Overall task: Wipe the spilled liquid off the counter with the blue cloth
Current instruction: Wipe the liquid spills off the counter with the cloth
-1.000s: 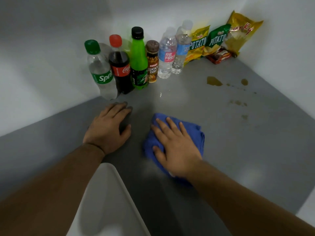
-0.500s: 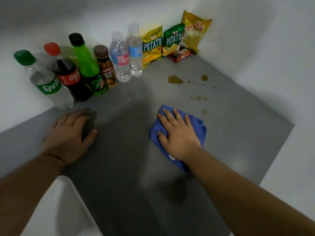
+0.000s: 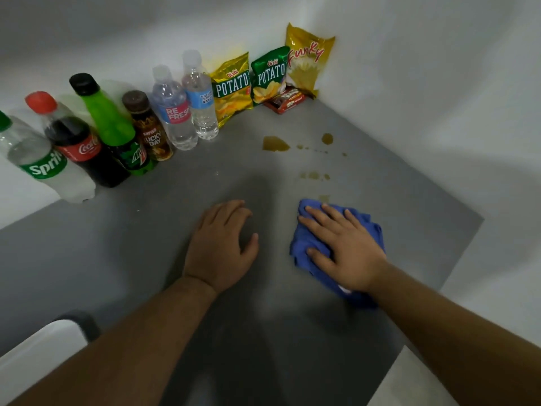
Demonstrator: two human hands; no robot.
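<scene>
Blue cloth (image 3: 304, 244) under right hand (image 3: 345, 247), now closer to spill (image 3: 275, 143).

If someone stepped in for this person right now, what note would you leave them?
Right hand: flat on the blue cloth, pressing it to the counter.
Left hand: empty, resting on the counter beside it.
Spill: brown puddle and drops lie beyond the cloth, toward the snack bags.
Done: none of the visible spill is wiped.
Left: push the cloth forward over puddle and drops.
</scene>
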